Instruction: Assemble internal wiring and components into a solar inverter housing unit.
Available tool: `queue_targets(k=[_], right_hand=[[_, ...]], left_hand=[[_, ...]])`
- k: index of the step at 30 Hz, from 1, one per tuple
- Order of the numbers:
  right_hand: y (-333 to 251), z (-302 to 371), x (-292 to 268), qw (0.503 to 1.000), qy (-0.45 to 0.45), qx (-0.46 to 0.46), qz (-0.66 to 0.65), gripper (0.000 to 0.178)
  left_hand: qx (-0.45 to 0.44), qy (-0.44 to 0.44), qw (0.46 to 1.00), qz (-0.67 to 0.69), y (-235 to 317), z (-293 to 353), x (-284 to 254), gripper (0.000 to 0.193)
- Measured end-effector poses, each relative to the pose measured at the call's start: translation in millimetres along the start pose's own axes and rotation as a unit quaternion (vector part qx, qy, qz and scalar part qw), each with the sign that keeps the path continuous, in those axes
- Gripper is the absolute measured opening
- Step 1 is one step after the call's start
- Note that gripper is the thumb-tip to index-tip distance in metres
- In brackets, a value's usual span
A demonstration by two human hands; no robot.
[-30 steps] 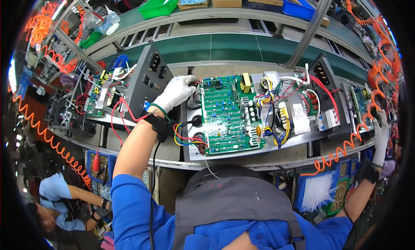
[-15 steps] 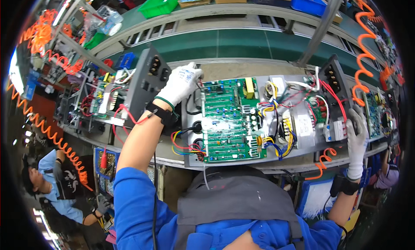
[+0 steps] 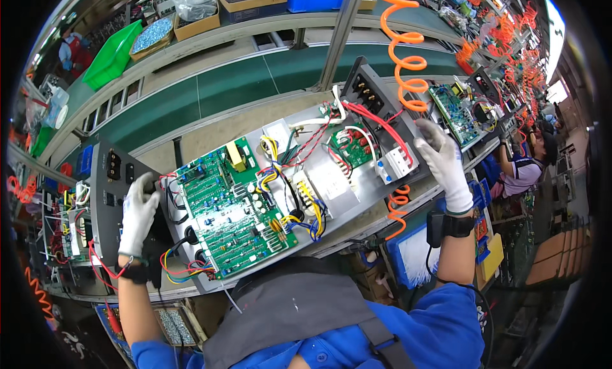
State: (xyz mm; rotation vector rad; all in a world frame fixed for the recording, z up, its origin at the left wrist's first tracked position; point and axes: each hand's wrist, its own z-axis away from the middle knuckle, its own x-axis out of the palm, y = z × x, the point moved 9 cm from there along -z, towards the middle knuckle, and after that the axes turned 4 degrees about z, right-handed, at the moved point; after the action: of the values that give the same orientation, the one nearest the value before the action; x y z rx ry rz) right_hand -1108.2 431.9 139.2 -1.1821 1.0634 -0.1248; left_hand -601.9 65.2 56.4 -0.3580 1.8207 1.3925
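An opened grey metal chassis (image 3: 354, 209) lies in front of me, slanting up to the right. On its left part sits a green circuit board (image 3: 223, 241) with a yellow transformer. Wires in several colours and a silver block (image 3: 328, 181) fill the middle. Red and white cables run to a white terminal block (image 3: 396, 163) at the right, near the dark end panel (image 3: 373, 91). My left hand (image 3: 139, 216), in a white glove, is beside the chassis's left end, fingers curved and apart. My gloved right hand (image 3: 441, 162) is open beside the right end; contact is unclear.
Another unit with a dark panel (image 3: 104, 200) stands close on the left; a further one with a green board (image 3: 456, 110) is at the right. An orange coiled hose (image 3: 408, 63) hangs nearby. Beyond runs a green conveyor (image 3: 236, 82). A co-worker (image 3: 526, 168) is at right.
The view has turned, so the chassis appears further left and tilted. My left hand has come away from the far left corner toward me. My right hand is still by the right end.
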Motion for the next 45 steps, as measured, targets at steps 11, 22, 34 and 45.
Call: queue_targets(k=[11, 22, 34, 45], right_hand=[[1, 9, 7, 0.974, -0.022, -0.168, 0.147, 0.059], [11, 7, 19, 0.996, 0.001, -0.093, -0.008, 0.057], [-2, 12, 15, 0.993, 0.058, -0.095, 0.050, 0.050], [-115, 36, -1, 0.933, 0.113, -0.283, 0.189, 0.018]], left_hand=[[0.262, -0.136, 0.937, -0.187, 239, 11, 50, 0.027], [0.012, -0.186, 0.934, -0.305, 90, -46, -3, 0.033], [0.125, -0.291, 0.935, -0.159, 121, -50, 48, 0.051], [0.273, -0.309, 0.899, -0.145, 315, -34, 207, 0.093]])
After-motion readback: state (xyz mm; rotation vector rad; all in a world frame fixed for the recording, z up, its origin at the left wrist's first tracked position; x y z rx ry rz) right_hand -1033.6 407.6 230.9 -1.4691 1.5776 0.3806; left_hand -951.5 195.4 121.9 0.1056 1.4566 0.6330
